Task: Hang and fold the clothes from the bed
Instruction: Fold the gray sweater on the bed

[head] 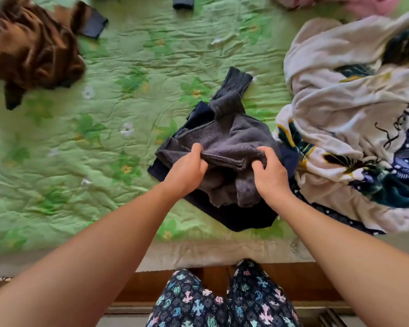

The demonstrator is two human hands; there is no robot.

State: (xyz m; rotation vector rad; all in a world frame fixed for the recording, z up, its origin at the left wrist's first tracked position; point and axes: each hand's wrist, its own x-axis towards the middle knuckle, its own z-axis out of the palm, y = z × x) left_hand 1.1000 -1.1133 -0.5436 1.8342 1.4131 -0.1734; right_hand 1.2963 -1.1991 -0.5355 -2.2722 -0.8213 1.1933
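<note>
On a bed covered with a green floral quilt (104, 149), near its front edge, a grey knitted sweater (234, 135) lies bunched on top of a dark navy garment (234, 218). Both hands grip a raised fold of the sweater: the left hand (187, 171) pinches it at the left end, and the right hand (269, 173) curls its fingers over the right end. A crumpled brown garment (33, 50) lies well apart at far left. A white printed cloth (340, 90) is heaped just beside the sweater, on the right.
</note>
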